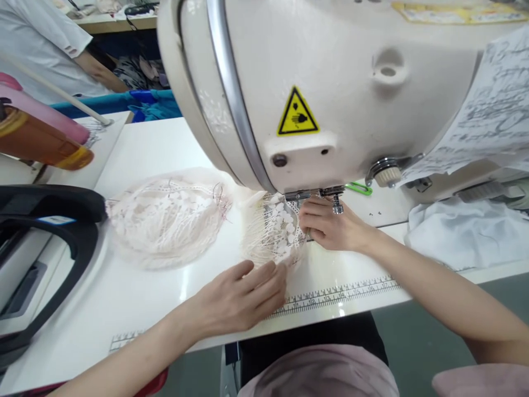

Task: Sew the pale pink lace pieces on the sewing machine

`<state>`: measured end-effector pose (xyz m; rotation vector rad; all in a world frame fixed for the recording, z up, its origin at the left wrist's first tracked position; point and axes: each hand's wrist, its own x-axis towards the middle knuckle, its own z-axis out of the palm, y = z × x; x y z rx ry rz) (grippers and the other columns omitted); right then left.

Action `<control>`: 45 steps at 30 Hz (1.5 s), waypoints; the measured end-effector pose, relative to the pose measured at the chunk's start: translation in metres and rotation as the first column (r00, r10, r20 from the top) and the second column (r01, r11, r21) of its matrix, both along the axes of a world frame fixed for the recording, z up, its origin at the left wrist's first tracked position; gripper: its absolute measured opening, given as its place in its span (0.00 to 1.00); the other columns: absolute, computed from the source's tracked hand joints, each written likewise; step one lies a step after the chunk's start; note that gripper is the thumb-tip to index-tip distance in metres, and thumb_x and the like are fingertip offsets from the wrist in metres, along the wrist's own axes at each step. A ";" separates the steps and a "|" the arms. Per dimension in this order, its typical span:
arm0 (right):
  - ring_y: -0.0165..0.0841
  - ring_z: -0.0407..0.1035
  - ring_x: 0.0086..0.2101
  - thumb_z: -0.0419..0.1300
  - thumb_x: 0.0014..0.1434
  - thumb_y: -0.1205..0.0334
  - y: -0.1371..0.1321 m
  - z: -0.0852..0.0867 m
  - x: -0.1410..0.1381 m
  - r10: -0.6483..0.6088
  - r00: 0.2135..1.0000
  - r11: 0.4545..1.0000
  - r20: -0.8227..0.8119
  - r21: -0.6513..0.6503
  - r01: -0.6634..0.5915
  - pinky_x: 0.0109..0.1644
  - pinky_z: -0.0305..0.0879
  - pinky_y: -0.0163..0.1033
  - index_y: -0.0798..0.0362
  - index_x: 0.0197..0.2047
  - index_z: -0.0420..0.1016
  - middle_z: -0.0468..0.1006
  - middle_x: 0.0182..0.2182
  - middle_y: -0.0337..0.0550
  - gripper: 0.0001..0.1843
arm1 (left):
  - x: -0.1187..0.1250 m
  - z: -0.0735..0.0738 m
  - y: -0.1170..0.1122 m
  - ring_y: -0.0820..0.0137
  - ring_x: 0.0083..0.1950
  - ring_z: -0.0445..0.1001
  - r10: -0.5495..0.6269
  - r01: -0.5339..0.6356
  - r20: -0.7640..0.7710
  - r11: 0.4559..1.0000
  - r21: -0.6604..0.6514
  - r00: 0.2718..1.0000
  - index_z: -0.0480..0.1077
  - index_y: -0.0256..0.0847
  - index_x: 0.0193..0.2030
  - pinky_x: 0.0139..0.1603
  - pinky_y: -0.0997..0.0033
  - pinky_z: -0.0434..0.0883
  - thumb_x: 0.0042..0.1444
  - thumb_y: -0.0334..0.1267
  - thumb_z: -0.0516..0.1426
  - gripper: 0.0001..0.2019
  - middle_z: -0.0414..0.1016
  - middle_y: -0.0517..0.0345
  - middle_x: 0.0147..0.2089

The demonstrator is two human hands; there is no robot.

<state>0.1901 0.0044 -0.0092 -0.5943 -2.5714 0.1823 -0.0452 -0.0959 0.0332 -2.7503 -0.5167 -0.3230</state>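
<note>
A cream sewing machine (330, 82) fills the upper middle, its presser foot (320, 194) low over a white lace piece (273, 231) on the white table (144, 298). My right hand (330, 223) lies just under the foot, fingers curled and pinching the lace's right edge. My left hand (243, 295) rests nearer me, fingers stretched flat and pressing the lace's lower edge to the table. A second, rounder lace piece (165, 218) lies to the left, touched by neither hand.
A printed ruler strip (339, 292) runs along the table's front edge. A black curved frame (53, 231) sits at left, an orange and pink bottle (41, 138) behind it. White cloth (467, 231) is heaped at right, paper (487, 121) hangs above. Another person's arm (99, 69) shows far left.
</note>
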 end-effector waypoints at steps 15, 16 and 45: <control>0.27 0.54 0.26 0.46 0.46 0.77 -0.001 0.014 -0.001 -0.022 0.997 0.994 -0.072 -0.108 0.014 0.37 0.54 0.39 0.49 0.25 0.58 0.67 0.26 0.34 0.11 | 0.017 0.014 0.030 0.67 0.34 0.76 0.384 -0.307 0.096 0.845 -0.438 0.918 0.65 0.38 0.48 0.29 0.70 0.71 0.63 0.36 0.50 0.09 0.75 0.55 0.35; 0.27 0.55 0.25 0.46 0.47 0.77 -0.001 0.014 -0.001 -0.025 0.997 0.994 -0.068 -0.112 0.017 0.37 0.54 0.39 0.49 0.26 0.58 0.67 0.26 0.34 0.11 | 0.020 0.009 0.035 0.68 0.33 0.75 0.363 -0.301 0.093 0.870 -0.391 0.927 0.66 0.38 0.46 0.30 0.70 0.70 0.62 0.32 0.50 0.08 0.74 0.55 0.34; 0.26 0.73 0.40 0.49 0.68 0.61 -0.004 0.002 0.004 0.060 0.998 0.997 0.021 0.039 -0.061 0.42 0.71 0.35 0.49 0.46 0.73 0.80 0.36 0.37 0.12 | 0.017 -0.026 0.043 0.58 0.59 0.72 0.286 -0.231 0.235 0.944 -0.236 0.929 0.69 0.29 0.50 0.55 0.60 0.75 0.65 0.41 0.49 0.17 0.74 0.40 0.55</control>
